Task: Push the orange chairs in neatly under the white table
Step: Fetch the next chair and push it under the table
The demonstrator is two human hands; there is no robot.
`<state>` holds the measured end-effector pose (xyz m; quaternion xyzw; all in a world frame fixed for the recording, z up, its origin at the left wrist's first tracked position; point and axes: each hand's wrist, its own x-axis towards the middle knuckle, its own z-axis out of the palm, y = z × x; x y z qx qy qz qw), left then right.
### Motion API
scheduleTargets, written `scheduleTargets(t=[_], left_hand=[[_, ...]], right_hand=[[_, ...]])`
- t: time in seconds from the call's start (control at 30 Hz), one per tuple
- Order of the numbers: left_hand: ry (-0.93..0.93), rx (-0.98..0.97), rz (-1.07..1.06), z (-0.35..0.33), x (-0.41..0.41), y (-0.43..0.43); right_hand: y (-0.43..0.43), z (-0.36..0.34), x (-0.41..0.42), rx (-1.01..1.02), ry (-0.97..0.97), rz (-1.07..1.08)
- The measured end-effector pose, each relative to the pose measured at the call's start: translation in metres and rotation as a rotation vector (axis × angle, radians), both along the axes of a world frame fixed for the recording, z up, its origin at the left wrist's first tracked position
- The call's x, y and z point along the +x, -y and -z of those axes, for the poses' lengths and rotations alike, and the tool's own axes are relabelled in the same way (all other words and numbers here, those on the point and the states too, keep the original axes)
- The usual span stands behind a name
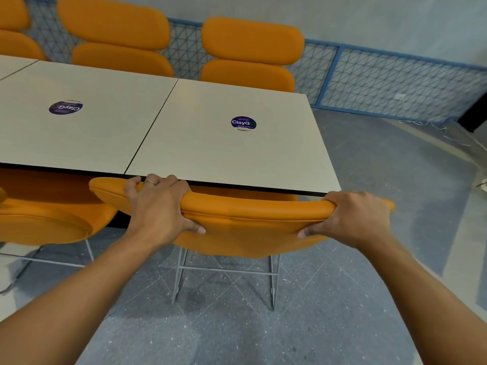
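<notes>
At 9 o'clock a 2nd orange chair (pixel 44 219) sits w/ its seat partly under the white counter (pixel 210 151). L hand (pixel 158 206), ring (pixel 149 182) on one finger, grips the backrest top of the near orange chair (pixel 250 214): fingers curled over the far side, thumb pressed on the near face. That chair's at 6 o'clock, backrest just beside the counter's near edge, seat under it. R hand (pixel 353 217), at 4 o'clock, grasps the backrest's R end the same way.
</notes>
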<state>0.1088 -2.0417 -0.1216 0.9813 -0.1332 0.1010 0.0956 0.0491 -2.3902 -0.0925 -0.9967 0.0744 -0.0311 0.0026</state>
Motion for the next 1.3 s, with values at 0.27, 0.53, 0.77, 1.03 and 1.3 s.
scheduleTargets(t=[0.27,0.53,0.77,1.03,1.3], left_hand=[[-0.020,0.016,-0.032,0.000,-0.002,0.007],[-0.049,0.039,-0.061,-0.002,-0.013,0.008],[-0.007,-0.026,-0.053,0.004,-0.027,0.006],[-0.092,-0.206,-0.042,-0.015,-0.034,0.001],[-0.071,-0.398,-0.047,-0.038,-0.053,-0.043]], right_hand=[[0.007,0.002,0.001,-0.007,0.021,-0.081],[0.001,0.005,-0.009,-0.038,0.048,-0.067],[0.003,0.005,-0.009,-0.017,0.030,-0.105],[-0.021,-0.003,-0.011,0.137,0.020,-0.207],[-0.098,-0.019,-0.012,0.353,0.065,-0.389]])
